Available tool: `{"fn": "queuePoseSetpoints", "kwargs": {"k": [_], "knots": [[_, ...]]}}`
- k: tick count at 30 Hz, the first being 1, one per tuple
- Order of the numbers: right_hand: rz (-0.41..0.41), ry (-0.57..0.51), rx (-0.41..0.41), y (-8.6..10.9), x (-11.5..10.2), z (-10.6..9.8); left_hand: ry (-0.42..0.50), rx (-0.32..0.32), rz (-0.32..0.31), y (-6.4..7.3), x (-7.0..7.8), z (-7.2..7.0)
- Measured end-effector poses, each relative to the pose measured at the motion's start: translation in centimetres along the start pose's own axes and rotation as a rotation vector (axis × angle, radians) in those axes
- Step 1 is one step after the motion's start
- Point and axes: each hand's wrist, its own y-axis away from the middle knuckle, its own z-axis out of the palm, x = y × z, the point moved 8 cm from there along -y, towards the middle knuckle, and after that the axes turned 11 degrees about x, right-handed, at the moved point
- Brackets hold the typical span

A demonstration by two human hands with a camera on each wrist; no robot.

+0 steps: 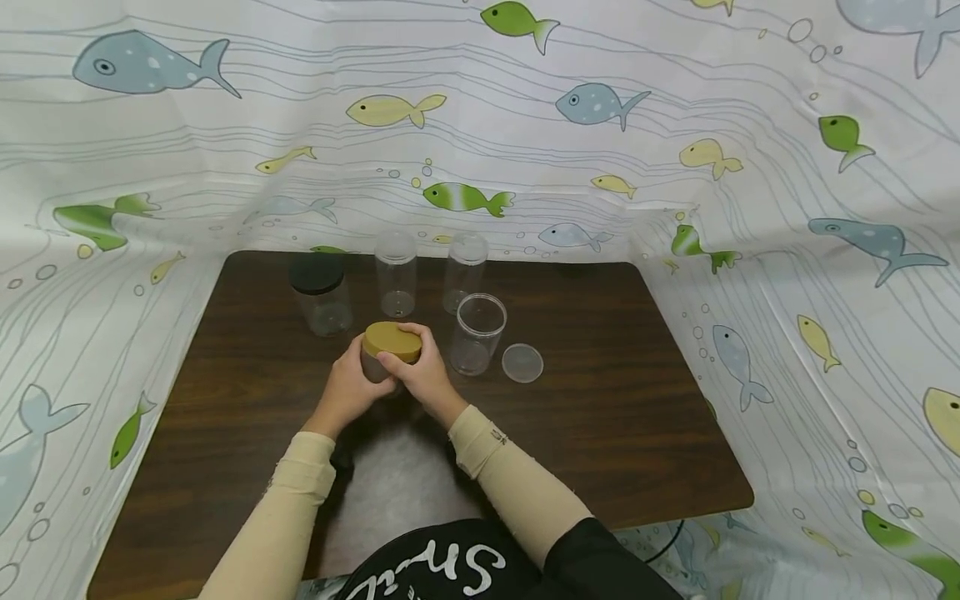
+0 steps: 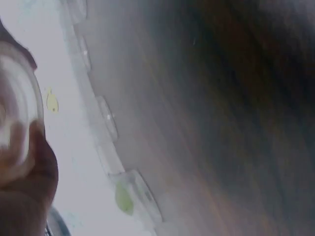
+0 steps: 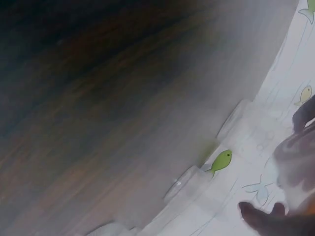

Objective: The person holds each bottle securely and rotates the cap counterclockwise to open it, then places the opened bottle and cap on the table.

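Observation:
In the head view, both hands hold a clear jar [image 1: 371, 367] with a mustard-yellow lid [image 1: 392, 340] above the table. My left hand [image 1: 347, 385] grips the jar's body from the left side. The right hand [image 1: 426, 375] has its thumb at the lid's near edge and its fingers round the right side. From the left wrist, the see-through round base of the jar [image 2: 30, 93] shows, with fingers against it. A strip of the lid [image 3: 307, 221] appears at the lower right of the right wrist view, beside dark fingertips [image 3: 258, 216].
An uncovered clear jar [image 1: 477, 337] stands right of the hands, beside a flat translucent disc lid [image 1: 522, 363]. Behind are two clear jars [image 1: 396, 279] [image 1: 463, 279] with pale tops. A black-lidded jar [image 1: 330, 312] stands back left. A fish-print sheet [image 1: 525, 150] surrounds the brown table [image 1: 600, 400].

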Motion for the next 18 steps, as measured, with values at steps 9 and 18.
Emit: {"fn": "queuePoseSetpoints", "kwargs": {"k": [9,18], "knots": [[-0.021,-0.190,-0.235,0.1,-1.0,0.6,0.278,-0.245,-0.002,0.5,0.5,0.2],[-0.022,-0.260,-0.441,0.3,-1.8,1.0,0.586,-0.469,-0.036,1.6,1.3,0.9]]}}
